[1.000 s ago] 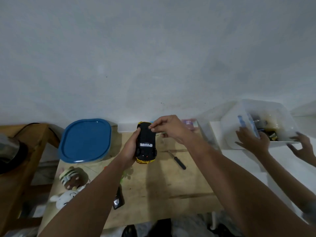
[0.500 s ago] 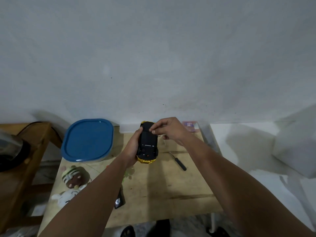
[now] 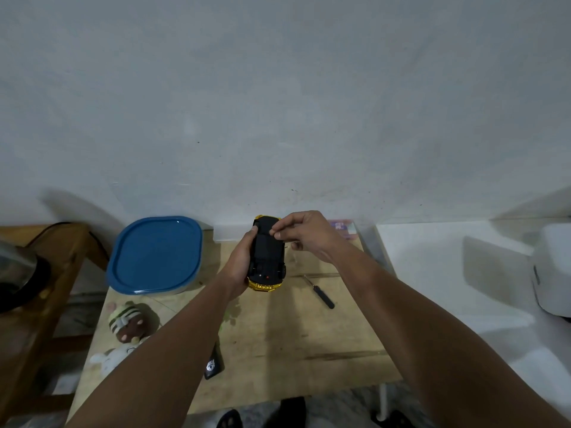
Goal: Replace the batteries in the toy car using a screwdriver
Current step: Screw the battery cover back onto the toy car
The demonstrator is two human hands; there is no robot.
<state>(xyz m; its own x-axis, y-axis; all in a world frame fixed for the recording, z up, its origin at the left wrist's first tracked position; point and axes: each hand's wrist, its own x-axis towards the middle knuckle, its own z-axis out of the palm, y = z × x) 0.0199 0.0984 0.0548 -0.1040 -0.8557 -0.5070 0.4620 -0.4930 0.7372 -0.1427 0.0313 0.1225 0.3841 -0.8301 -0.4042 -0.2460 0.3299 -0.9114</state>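
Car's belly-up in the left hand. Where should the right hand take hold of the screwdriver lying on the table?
By the black handle: the screwdriver lies flat on the wooden table with its thin shaft pointing away and left, and its handle toward the person. Come from above on the right; nothing crowds it.

1. toy car (image 3: 266,257) is underside up; body and top are hidden; left side is covered by the left hand (image 3: 239,267)
2. right hand (image 3: 304,234): fingertips pinched at the car's far end; anything between them is too small to tell
3. dark item (image 3: 214,364) is half under the left forearm; can't identify it
4. white appliance (image 3: 553,273) is cut off by the right edge; metal pot (image 3: 15,273) by the left edge
5. white plush (image 3: 108,359) is partly hidden by the arm
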